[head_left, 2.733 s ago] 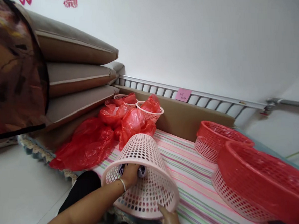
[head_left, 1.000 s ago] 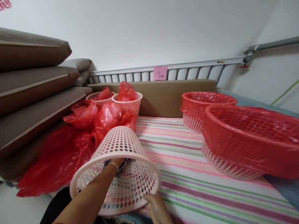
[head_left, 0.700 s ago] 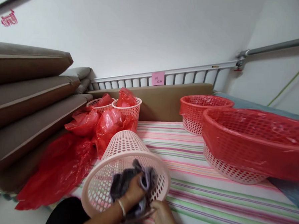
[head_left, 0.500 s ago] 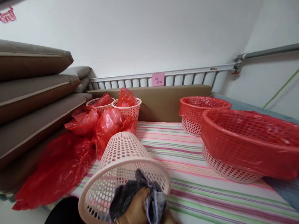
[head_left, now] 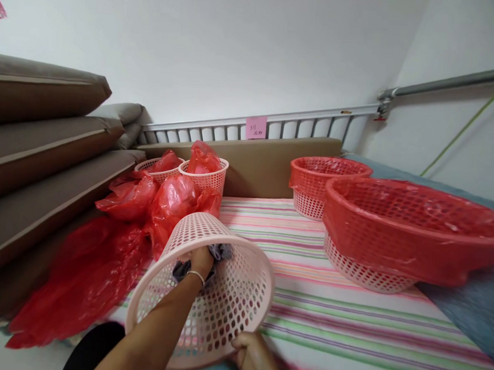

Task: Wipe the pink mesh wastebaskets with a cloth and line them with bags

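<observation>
A pale pink mesh basket (head_left: 195, 226) lies tipped over, its mouth facing me. My left hand (head_left: 201, 260) is deep inside, closed on a dark grey cloth (head_left: 221, 252) that is bunched against the inner wall. A light bracelet sits on that wrist. Down at the lower right of the mouth, my right hand (head_left: 254, 354) grips the basket's rim, thumb on the inner side. Part of the cloth is hidden behind my left hand.
Crumpled red plastic bags (head_left: 93, 271) lie on the left beside stacked cushions (head_left: 45, 152). Behind them stand pink baskets (head_left: 206, 178) holding red bags. To the right, two baskets (head_left: 394, 226) are lined with red plastic. A striped sheet (head_left: 301, 265) lies underneath.
My left hand has gone from the basket's mouth deep inside with the cloth. My right hand has left the cloth and now holds the rim. The view has shifted slightly.
</observation>
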A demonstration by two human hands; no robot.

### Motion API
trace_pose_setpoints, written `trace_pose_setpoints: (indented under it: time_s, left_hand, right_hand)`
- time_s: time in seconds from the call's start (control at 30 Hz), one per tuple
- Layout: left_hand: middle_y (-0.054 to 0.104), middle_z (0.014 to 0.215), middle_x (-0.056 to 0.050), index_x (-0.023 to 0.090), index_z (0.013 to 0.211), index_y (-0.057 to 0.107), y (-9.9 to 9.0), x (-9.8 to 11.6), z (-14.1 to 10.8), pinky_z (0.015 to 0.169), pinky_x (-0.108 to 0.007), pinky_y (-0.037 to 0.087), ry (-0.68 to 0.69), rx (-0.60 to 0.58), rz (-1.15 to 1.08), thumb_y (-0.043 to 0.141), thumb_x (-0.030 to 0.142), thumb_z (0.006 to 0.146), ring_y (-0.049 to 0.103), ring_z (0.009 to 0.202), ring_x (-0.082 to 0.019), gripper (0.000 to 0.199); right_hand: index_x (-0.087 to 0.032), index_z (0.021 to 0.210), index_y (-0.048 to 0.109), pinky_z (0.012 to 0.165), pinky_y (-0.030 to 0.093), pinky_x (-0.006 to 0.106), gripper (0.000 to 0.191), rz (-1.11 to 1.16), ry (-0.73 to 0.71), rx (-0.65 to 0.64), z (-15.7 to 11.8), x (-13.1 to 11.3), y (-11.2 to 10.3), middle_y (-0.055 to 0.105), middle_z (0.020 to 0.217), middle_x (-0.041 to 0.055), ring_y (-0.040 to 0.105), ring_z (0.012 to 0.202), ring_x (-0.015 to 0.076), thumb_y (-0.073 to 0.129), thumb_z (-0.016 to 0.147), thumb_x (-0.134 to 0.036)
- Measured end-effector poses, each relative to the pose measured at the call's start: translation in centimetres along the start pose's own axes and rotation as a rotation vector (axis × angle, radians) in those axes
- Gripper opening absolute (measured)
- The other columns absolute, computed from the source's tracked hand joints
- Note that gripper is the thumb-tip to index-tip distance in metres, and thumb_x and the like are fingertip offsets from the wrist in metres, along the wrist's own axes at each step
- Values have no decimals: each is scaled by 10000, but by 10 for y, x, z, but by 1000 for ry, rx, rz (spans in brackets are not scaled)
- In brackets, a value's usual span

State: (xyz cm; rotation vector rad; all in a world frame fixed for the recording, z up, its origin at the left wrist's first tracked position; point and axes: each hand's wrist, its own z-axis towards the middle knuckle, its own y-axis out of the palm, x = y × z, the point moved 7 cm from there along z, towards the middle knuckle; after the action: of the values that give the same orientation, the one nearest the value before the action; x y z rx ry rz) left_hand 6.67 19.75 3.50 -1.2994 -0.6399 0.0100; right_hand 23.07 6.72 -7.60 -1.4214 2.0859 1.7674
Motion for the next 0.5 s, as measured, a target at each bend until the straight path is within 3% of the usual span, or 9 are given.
trace_pose_setpoints:
  time_s: [0.1, 0.17, 0.23, 0.3, 0.5]
  left_hand:
    - [535, 1270, -192, 113, 1208, 534, -1, 5, -12, 1010, -609, 271, -32, 38, 66, 554, 316, 838, 416, 1238, -375, 422]
    - [403, 1412, -198, 164, 1327, 436, 3, 9, -28, 1015, -643, 223, 3, 45, 81, 565, 375, 809, 279, 1326, -414, 575]
    - [250, 1515, -147, 257, 1395, 339, 10, 7, -38, 981, -651, 275, 19, 23, 83, 537, 456, 812, 191, 1365, -419, 648]
    - [227, 1527, -130, 282, 1383, 365, 17, -1, -37, 937, -618, 355, 9, -22, 83, 498, 471, 836, 230, 1352, -411, 593]
    - [531, 1270, -102, 190, 1253, 499, 24, -15, -5, 941, -502, 422, 14, -122, 113, 510, 339, 893, 506, 1150, -276, 391]
  right_hand:
    - [-119, 857, 592, 664, 495, 339, 413, -23, 9, 25, 4, -1, -2, 679, 760, 70, 626, 672, 221, 498, 457, -158]
    - [-114, 882, 594, 678, 497, 340, 439, -3, 8, 25, 7, 0, 2, 685, 794, 78, 635, 714, 232, 497, 455, -153]
    - [-121, 903, 591, 701, 498, 338, 457, 25, 10, 18, 7, 2, 6, 689, 822, 77, 639, 768, 241, 498, 456, -148]
    - [-132, 895, 590, 714, 498, 329, 446, 34, 22, 14, 6, 6, 10, 691, 829, 71, 639, 807, 243, 500, 458, -144]
    - [-126, 847, 602, 698, 501, 327, 414, 20, 22, 19, 8, 8, 6, 690, 780, 69, 640, 796, 247, 490, 449, -147]
